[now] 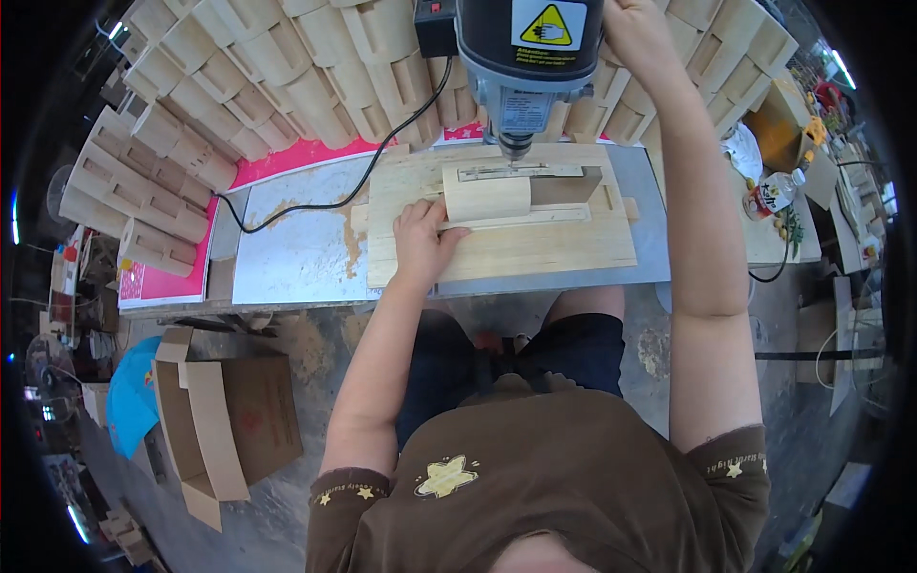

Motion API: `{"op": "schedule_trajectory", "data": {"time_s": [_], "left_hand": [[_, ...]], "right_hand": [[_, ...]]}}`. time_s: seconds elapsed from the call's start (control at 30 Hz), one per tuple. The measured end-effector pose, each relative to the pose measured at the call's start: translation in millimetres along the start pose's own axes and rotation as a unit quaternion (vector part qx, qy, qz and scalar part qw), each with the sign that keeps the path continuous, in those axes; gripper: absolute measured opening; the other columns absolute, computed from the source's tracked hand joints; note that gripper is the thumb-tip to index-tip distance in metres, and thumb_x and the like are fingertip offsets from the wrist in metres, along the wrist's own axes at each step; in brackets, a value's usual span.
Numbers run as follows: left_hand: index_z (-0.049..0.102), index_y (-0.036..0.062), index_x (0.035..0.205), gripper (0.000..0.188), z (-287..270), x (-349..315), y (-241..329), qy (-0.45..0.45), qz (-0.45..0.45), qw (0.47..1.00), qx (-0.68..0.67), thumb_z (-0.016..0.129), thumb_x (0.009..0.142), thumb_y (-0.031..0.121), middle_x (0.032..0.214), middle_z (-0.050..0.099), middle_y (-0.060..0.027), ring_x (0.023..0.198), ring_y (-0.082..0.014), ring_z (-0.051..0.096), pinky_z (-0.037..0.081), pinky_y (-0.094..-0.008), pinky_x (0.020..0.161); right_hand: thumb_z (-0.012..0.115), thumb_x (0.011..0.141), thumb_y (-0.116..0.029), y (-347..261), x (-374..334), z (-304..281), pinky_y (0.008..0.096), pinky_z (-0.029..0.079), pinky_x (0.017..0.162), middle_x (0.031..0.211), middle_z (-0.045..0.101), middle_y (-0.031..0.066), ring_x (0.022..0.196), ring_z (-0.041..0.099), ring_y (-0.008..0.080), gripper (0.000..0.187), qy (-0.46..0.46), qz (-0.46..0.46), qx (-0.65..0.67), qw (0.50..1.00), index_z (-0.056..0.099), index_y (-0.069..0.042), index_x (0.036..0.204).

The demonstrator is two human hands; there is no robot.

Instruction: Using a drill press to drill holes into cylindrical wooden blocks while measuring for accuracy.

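Note:
A pale wooden cylinder piece [487, 199] with a slot on top lies on a wooden jig board [411, 258]. My left hand [425, 239] grips its left end, with the thumb along the near side. A flat grey-brown block [564, 188] sits against the cylinder's right end. Above the slot stands the drill press [506, 110], its chuck [515, 145] close over the piece's far side; whether the bit touches wood I cannot tell. My right hand [638, 33] is raised and closed at the right side of the drill head, and what it grasps is hidden.
Slotted wooden cylinders [277, 81] are stacked behind and left of the drill press. A black cable [368, 177] loops over the bench at left. A bottle [776, 193] stands on the right-hand table. An open cardboard box [253, 411] is on the floor at left.

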State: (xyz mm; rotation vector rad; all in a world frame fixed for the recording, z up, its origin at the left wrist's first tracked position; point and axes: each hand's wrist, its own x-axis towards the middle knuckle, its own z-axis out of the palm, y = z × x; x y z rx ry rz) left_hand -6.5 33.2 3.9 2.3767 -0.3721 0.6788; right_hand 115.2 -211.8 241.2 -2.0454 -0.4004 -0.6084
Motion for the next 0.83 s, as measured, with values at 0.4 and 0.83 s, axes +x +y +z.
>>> {"op": "schedule_trajectory", "data": {"time_s": [0.4, 0.83], "left_hand": [[0.061, 0.0107, 0.110, 0.051, -2, -1, -9, -0.047, -0.032, 0.998, 0.002, 0.076, 0.063, 0.023, 0.083, 0.054, -0.0063, 0.085, -0.0276, 0.052, 0.037, -0.0399, 0.079], [0.063, 0.0078, 0.093, 0.036, -6, -3, -5, 0.018, 0.003, 0.999, 0.027, 0.077, 0.061, 0.020, 0.077, 0.055, -0.0105, 0.079, -0.0321, 0.055, 0.042, -0.0433, 0.070]], "right_hand": [[0.058, 0.083, -0.014, -30, -132, -2, 0.0407, 0.041, 0.050, 0.063, 0.055, 0.0114, 0.055, 0.055, 0.0324, 0.008, 0.103, -0.141, -0.246, 0.954, 0.062, -0.008, 0.079], [0.061, 0.079, -0.006, 46, -173, 52, 0.0347, 0.041, 0.060, 0.074, 0.061, 0.0056, 0.065, 0.058, 0.0244, 0.015, 0.149, -0.176, -0.121, 0.966, 0.065, -0.005, 0.094]]}}
